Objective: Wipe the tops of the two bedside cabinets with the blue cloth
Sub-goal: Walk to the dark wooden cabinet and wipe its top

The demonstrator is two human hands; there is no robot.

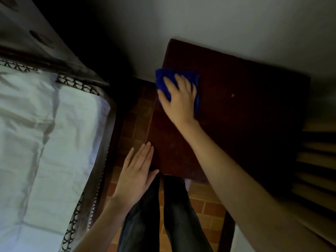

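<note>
A dark wooden bedside cabinet (236, 115) stands against the wall, seen from above. The blue cloth (163, 79) lies folded on the far left part of its top. My right hand (180, 100) presses flat on the cloth with fingers spread, covering much of it. My left hand (136, 171) hovers flat and holds nothing, its fingertips at the cabinet's near left corner. Only this one cabinet is in view.
A bed (45, 133) with white sheets and a patterned border fills the left side. A narrow strip of brown tiled floor (134, 124) separates bed and cabinet. My legs (163, 215) stand in front. Slatted wooden furniture (316, 151) sits at the right.
</note>
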